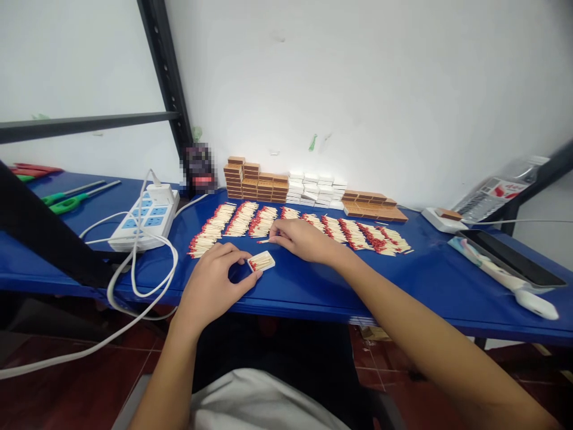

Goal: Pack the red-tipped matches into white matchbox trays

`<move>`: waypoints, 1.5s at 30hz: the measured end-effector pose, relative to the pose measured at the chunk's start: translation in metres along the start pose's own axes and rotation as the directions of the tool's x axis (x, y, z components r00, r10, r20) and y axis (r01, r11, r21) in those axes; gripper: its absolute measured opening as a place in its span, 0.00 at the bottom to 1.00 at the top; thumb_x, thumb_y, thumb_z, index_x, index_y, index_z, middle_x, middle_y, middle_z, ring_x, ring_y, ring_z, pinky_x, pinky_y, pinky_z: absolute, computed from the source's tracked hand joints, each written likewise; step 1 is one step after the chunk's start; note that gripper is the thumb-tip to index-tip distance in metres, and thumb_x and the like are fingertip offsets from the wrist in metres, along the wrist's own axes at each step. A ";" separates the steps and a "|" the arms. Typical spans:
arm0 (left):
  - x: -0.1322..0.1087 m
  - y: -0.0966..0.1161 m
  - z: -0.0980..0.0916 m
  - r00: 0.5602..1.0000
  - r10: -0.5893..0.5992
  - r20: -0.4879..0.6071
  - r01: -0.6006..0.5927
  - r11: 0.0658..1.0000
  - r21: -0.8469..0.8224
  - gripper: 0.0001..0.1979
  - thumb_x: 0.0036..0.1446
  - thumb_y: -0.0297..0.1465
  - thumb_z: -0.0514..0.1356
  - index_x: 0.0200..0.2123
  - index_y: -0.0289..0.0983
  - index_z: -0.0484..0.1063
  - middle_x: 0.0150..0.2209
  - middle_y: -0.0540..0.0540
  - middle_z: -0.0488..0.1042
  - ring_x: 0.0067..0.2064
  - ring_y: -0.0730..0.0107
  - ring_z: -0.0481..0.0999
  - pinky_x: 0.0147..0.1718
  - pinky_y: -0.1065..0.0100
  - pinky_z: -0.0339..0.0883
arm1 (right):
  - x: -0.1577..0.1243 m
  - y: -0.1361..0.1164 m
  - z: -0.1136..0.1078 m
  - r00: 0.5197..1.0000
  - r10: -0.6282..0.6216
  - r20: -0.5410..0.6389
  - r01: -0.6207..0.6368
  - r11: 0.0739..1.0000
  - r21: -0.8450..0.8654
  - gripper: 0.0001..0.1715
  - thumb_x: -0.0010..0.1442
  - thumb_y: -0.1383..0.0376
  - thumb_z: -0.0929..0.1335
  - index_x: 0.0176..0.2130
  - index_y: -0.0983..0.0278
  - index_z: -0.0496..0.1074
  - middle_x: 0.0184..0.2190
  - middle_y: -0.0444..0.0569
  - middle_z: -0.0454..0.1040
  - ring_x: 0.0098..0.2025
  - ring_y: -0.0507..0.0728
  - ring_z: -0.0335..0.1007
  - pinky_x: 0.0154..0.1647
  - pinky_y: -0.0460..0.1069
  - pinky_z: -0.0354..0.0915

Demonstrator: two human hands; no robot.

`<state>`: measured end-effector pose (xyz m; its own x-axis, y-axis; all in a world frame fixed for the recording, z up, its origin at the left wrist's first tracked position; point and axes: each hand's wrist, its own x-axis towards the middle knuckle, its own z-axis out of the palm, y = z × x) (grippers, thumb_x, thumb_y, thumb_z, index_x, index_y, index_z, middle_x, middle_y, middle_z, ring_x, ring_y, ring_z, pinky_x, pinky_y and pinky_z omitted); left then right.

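My left hand (219, 272) grips a small white matchbox tray (270, 265) between thumb and fingers, near the table's front edge. Several red-tipped matches (261, 261) lie inside it. Just beyond the tray, my right hand (298, 239) pinches a match (264, 241), its red head pointing left. Rows of loose matches (212, 230) spread across the table behind both hands, and my right hand covers part of the middle rows.
Against the wall stand brown matchboxes (257, 186), white trays (316, 190) and more brown boxes (373, 206). A power strip (150, 218) with looping cables sits left. Rightward are a plastic bottle (501, 188), a black phone-like slab (514, 257) and a wrapped white-handled item (501, 272).
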<state>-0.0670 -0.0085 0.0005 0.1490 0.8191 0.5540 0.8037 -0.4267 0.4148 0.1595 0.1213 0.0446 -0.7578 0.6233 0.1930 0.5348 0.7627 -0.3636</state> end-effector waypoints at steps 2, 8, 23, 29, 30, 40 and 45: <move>0.000 0.001 0.000 1.000 0.001 0.000 -0.001 1.000 -0.002 0.09 0.66 0.38 0.69 0.44 0.41 0.81 0.42 0.46 0.80 0.46 0.58 0.77 0.48 0.57 0.70 | -0.007 -0.010 -0.004 0.999 -0.046 0.029 0.046 0.999 -0.002 0.08 0.75 0.64 0.68 0.43 0.64 0.76 0.38 0.49 0.79 0.36 0.54 0.68 0.37 0.48 0.55; 0.001 0.002 0.000 1.000 0.003 0.012 -0.003 1.000 -0.001 0.09 0.66 0.39 0.69 0.45 0.42 0.81 0.43 0.46 0.80 0.47 0.58 0.78 0.49 0.57 0.70 | -0.010 -0.025 0.001 0.982 -0.158 0.106 0.152 0.986 0.064 0.07 0.73 0.67 0.69 0.41 0.65 0.78 0.34 0.47 0.76 0.34 0.54 0.65 0.36 0.48 0.53; 0.001 0.001 0.000 1.000 0.005 0.006 -0.005 1.000 0.005 0.09 0.67 0.39 0.68 0.44 0.42 0.81 0.44 0.46 0.80 0.49 0.57 0.78 0.52 0.56 0.70 | -0.005 0.030 -0.016 0.986 0.168 -0.011 -0.168 0.974 -0.155 0.06 0.69 0.68 0.71 0.40 0.64 0.81 0.36 0.51 0.82 0.35 0.56 0.71 0.36 0.49 0.55; 0.001 0.002 0.000 1.000 0.006 0.005 -0.006 1.000 0.001 0.09 0.67 0.40 0.68 0.44 0.42 0.81 0.44 0.46 0.80 0.49 0.58 0.78 0.51 0.57 0.70 | -0.005 0.031 -0.013 0.988 0.152 0.018 -0.148 0.981 -0.126 0.08 0.70 0.70 0.69 0.40 0.65 0.79 0.40 0.54 0.84 0.40 0.59 0.75 0.39 0.50 0.59; 0.001 0.002 0.001 1.000 0.007 0.003 -0.007 1.000 -0.001 0.09 0.67 0.39 0.68 0.44 0.42 0.81 0.43 0.46 0.80 0.48 0.58 0.78 0.51 0.57 0.71 | -0.006 0.030 -0.014 0.989 0.143 0.028 -0.139 0.983 -0.122 0.08 0.71 0.70 0.69 0.40 0.65 0.79 0.40 0.55 0.84 0.40 0.59 0.75 0.40 0.50 0.59; 0.000 0.002 0.000 1.000 0.002 0.007 -0.002 1.000 0.005 0.09 0.66 0.39 0.69 0.45 0.42 0.81 0.43 0.46 0.80 0.48 0.57 0.78 0.50 0.57 0.70 | -0.013 -0.023 -0.009 0.989 -0.110 0.102 0.116 0.992 -0.054 0.06 0.74 0.66 0.69 0.42 0.64 0.76 0.42 0.52 0.81 0.41 0.57 0.71 0.39 0.49 0.56; 0.001 0.002 0.001 1.000 0.005 0.017 -0.005 1.000 0.019 0.09 0.67 0.39 0.68 0.46 0.42 0.81 0.43 0.46 0.80 0.48 0.58 0.77 0.50 0.57 0.70 | -0.010 -0.030 0.004 0.982 -0.165 0.087 0.166 0.986 -0.002 0.05 0.74 0.67 0.69 0.43 0.64 0.76 0.41 0.51 0.80 0.41 0.57 0.71 0.39 0.49 0.55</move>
<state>-0.0646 -0.0081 0.0018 0.1626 0.8235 0.5435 0.8136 -0.4236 0.3984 0.1501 0.0919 0.0501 -0.8654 0.4714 0.1702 0.4025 0.8560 -0.3244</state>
